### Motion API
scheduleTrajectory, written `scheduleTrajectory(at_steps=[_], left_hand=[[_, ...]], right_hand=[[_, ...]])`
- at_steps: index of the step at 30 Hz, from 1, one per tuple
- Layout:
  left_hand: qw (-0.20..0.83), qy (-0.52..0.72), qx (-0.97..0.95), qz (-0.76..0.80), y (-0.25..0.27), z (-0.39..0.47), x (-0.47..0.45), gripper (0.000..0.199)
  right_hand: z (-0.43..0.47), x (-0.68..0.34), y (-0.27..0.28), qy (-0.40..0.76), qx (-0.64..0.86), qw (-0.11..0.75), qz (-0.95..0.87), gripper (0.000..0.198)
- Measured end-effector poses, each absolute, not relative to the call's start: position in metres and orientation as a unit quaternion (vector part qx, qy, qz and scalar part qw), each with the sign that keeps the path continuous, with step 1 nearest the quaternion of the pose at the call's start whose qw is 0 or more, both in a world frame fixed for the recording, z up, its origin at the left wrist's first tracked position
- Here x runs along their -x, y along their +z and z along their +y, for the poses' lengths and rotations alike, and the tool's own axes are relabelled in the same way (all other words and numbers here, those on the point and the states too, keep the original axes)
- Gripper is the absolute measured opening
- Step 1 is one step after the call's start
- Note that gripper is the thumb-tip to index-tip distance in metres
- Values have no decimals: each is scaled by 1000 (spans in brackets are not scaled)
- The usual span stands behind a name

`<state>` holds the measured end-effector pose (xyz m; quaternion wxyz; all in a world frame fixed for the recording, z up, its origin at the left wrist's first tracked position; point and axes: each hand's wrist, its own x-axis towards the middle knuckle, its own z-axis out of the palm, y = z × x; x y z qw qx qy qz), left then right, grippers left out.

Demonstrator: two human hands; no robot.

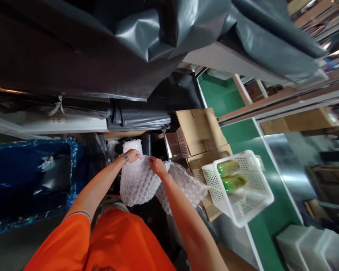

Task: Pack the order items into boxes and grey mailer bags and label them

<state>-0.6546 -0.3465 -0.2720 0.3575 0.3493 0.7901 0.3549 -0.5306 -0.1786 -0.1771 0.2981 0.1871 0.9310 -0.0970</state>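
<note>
Both hands are on a sheet of bubble wrap (pixel 138 184) that hangs down in front of my body. My left hand (pixel 132 155), with a metal watch on the wrist, has its fingers closed on the sheet's upper edge. A short way to the right, my right hand (pixel 156 165) pinches the same edge. More bubble wrap (pixel 183 184) trails off to the right, beneath my right forearm. Just behind my left hand a white bubble-wrap roll or bundle (pixel 132 145) shows; whether it joins the sheet I cannot tell.
A white plastic basket (pixel 254 210) holding two green-ended items (pixel 233 182) stands at the right by cardboard boxes (pixel 200 130). Blue film lines a bin (pixel 31 177) at left. Black plastic sheeting (pixel 101 56) hangs overhead; folded black bags (pixel 141 118) lie on a shelf ahead.
</note>
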Motion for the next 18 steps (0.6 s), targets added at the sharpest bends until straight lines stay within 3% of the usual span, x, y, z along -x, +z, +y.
scheduleTrajectory(at_steps=[18], left_hand=[[316,378,-317,811,-273,-346,637,34]], right_hand=[[-195,535,-185,-78,-280,249,924,49]])
